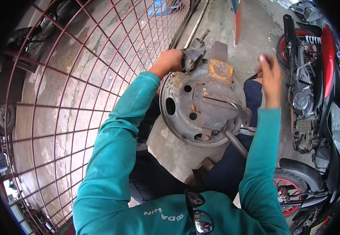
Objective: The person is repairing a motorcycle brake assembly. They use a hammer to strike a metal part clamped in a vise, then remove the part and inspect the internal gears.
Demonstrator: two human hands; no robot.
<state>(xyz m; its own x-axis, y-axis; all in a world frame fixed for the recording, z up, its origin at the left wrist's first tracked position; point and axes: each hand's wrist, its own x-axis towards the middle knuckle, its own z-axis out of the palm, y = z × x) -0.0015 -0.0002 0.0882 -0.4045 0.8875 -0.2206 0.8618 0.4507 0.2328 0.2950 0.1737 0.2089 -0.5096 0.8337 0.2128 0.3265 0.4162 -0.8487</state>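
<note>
My left hand is closed around a carburetor-like grey metal part, which it holds at the upper left of a bench vise. The vise, rusty and grey, sits on an upturned steel wheel rim between my legs. Above my right knee, my right hand is raised, its fingers curled and partly blurred. A thin dark thing pokes out by those fingers, too small to make out. Nearer me, the vise's handle bar slants down toward my right thigh.
A dark red wire-mesh fence runs along my left. On the right stand motorcycle parts: a red-and-black motorcycle with its engine exposed and a red-spoked wheel. An orange-edged panel and a long pale pole lie ahead.
</note>
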